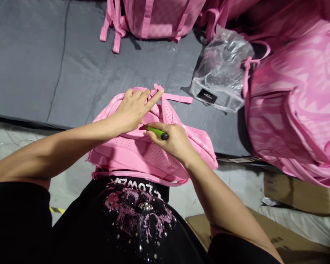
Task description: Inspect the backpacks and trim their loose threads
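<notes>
A pink backpack (pixel 118 156) lies in front of me, partly over the near edge of the grey-covered table, its perforated back panel and straps showing. My left hand (pixel 134 108) rests flat on its upper part, fingers stretched out and the index pointing to the right. In my right hand (pixel 172 139) is a green pen-like tool (pixel 157 132) with a black end, gripped between thumb and fingers. Its tip meets the pink fabric close to my left thumb, where I cannot make out the detail. A loose pink strap (pixel 178 98) extends to the right above my hands.
On the grey table (pixel 30 66), another pink backpack (pixel 165 22) stands at the back. A clear plastic bag (pixel 222 69) with a black label lies right of centre. A large patterned pink backpack (pixel 297 99) fills the right side. Cardboard boxes (pixel 299 194) sit below.
</notes>
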### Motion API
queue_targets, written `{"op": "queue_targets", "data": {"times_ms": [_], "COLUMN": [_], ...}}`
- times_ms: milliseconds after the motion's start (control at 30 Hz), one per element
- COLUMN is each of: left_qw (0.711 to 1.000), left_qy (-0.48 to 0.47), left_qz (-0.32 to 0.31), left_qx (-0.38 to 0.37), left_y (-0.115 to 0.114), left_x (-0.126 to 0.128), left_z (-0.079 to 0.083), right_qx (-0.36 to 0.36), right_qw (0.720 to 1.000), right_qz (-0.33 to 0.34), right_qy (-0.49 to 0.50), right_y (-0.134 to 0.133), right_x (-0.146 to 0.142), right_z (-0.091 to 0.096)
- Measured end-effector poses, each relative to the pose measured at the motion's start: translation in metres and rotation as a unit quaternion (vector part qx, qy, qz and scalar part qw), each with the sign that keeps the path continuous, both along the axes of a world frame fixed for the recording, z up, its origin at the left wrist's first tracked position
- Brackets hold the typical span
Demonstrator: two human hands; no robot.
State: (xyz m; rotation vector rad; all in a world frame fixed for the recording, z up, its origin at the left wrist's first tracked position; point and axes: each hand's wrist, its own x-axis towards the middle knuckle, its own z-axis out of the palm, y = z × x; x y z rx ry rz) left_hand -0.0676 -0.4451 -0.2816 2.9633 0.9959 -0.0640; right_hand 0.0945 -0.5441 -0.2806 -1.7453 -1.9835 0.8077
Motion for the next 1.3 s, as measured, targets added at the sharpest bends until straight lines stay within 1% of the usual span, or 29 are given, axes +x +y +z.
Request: {"op": "queue_targets", "data": {"times_ms": [100,233,300,367,467,567,667,767,800,900,1000,1067,1133,1233,1300], "left_qw": [1.000,0.999,0.999,0.999,0.999,0.999,0.999,0.998,0.998,0.998,0.998,0.998,0.999,0.999,0.999], "left_qy": [0.020,0.042,0.033,0.022,0.022,0.016,-0.005,-0.018,-0.020,-0.021,-0.015,-0.009,-0.005,-0.001,-0.002], "left_qz": [-0.009,-0.018,-0.024,-0.027,-0.027,-0.027,-0.023,-0.024,-0.026,-0.026,-0.024,-0.023,-0.024,-0.029,-0.031], "left_qx": [-0.011,-0.024,-0.024,-0.024,-0.022,-0.027,-0.040,-0.046,-0.046,-0.045,-0.055,-0.055,-0.047,-0.034,-0.027], "left_y": [0.003,0.004,0.004,0.004,0.005,0.006,0.007,0.007,0.007,0.007,0.007,0.007,0.006,0.006,0.006], "left_x": [0.001,0.000,-0.001,-0.002,-0.004,-0.004,-0.005,-0.006,-0.006,-0.007,-0.007,-0.007,-0.007,-0.007,-0.007], "left_z": [0.005,0.012,0.012,0.010,0.008,0.005,0.003,0.000,0.000,0.000,0.001,0.002,0.003,0.003,0.003], "right_qx": [-0.012,0.018,0.021,0.005,-0.004,0.017,0.016,0.014,0.017,0.011,0.009,0.001,-0.014,-0.018,-0.025], "right_qw": [1.000,0.998,0.996,0.994,0.995,0.995,0.994,0.993,0.993,0.994,0.994,0.994,0.994,0.994,0.993], "right_qz": [-0.005,-0.026,-0.045,-0.064,-0.084,-0.098,-0.102,-0.120,-0.121,-0.102,-0.111,-0.108,-0.099,-0.107,-0.098], "right_qy": [0.024,0.053,0.074,0.087,0.060,0.014,0.030,0.002,-0.004,0.021,0.009,0.023,0.041,0.027,0.057], "right_y": [0.000,-0.002,-0.003,-0.003,-0.003,-0.004,-0.006,-0.006,-0.006,-0.006,-0.005,-0.005,-0.005,-0.004,-0.003], "right_x": [-0.005,-0.010,-0.013,-0.016,-0.023,-0.029,-0.033,-0.035,-0.035,-0.035,-0.034,-0.033,-0.032,-0.030,-0.029], "right_z": [-0.001,-0.004,-0.006,-0.008,-0.008,-0.007,-0.007,-0.007,-0.007,-0.006,-0.006,-0.006,-0.006,-0.005,-0.004]}}
